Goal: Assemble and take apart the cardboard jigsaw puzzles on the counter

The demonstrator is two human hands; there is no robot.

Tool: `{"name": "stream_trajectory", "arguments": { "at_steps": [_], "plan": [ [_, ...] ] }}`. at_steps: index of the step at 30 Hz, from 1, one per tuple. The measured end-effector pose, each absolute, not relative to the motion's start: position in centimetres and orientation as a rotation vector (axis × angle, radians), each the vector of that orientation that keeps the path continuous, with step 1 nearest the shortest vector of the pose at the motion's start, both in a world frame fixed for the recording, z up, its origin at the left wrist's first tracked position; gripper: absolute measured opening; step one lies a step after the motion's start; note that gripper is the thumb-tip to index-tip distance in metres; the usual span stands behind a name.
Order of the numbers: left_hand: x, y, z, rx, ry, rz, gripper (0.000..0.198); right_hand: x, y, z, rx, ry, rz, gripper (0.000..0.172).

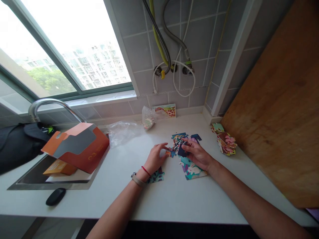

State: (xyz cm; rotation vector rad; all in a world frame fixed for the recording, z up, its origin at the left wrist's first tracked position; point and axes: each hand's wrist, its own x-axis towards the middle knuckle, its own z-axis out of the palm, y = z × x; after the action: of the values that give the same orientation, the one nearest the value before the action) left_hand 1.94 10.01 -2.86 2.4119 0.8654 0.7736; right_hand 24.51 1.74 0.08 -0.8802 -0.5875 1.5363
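Several dark puzzle pieces are gripped in my right hand, over the middle of the counter. To their left, the fingertips of my left hand reach a small orange and blue puzzle piece; whether they pinch it is too small to tell. A joined puzzle part with white rabbits lies below my right hand. Teal puzzle pieces lie partly hidden under my left wrist. Behind the held pieces are a blue puzzle piece and a purple one.
A pile of puzzle pieces is by the wooden board. Toward the wall are a picture card, a bag of pieces and clear plastic. An orange box stands over the sink, near a black mouse.
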Motion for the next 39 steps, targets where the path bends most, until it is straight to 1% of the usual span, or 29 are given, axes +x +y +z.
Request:
{"name": "stream_trajectory", "arguments": {
  "at_steps": [7, 11, 13, 15, 18, 21, 24, 28, 33, 37, 39],
  "plan": [
    [2.1, 9.6, -3.2, 2.555, 0.904, 0.576, 0.06, 24.4, 1.8, 0.3, -0.872, -0.612, 1.54, 0.055],
    [2.4, 9.8, -2.7, 2.479, 0.882, 0.664, 0.057, 24.3, 1.7, 0.4, -0.894, -0.608, 1.531, 0.056],
    [2.5, 9.8, -2.3, 2.383, 0.861, 0.748, 0.053, 24.3, 1.7, 0.4, -0.906, -0.597, 1.52, 0.055],
    [2.6, 9.5, -2.0, 2.238, 0.853, 0.826, 0.043, 24.3, 1.6, 0.6, -0.912, -0.597, 1.513, 0.054],
    [2.8, 9.0, -1.7, 1.905, 0.855, 0.904, 0.034, 24.2, 1.6, 0.5, -0.927, -0.646, 1.52, 0.057],
    [3.0, 8.3, -1.5, 1.569, 0.843, 0.909, 0.04, 24.0, 1.7, 0.1, -0.98, -0.761, 1.497, 0.063],
    [3.2, 7.9, -1.2, 1.406, 0.83, 0.908, 0.045, 23.9, 1.9, -0.4, -1.048, -0.853, 1.419, 0.069],
    [3.1, 7.8, -1.2, 1.367, 0.849, 0.937, 0.045, 24.0, 2.0, -0.7, -1.076, -0.884, 1.395, 0.073],
    [3.2, 7.9, -1.3, 1.304, 0.816, 0.959, 0.046, 23.9, 1.9, -0.8, -1.07, -0.903, 1.4, 0.073],
    [1.8, 8.2, 0.1, 1.52, 0.788, 0.887, 0.037, 23.7, 1.9, -1.1, -1.065, -0.96, 1.452, 0.073],
    [0.1, 8.6, 1.3, 1.689, 0.786, 0.813, 0.038, 23.6, 1.9, -1.3, -1.058, -0.954, 1.473, 0.071]
  ]
}}
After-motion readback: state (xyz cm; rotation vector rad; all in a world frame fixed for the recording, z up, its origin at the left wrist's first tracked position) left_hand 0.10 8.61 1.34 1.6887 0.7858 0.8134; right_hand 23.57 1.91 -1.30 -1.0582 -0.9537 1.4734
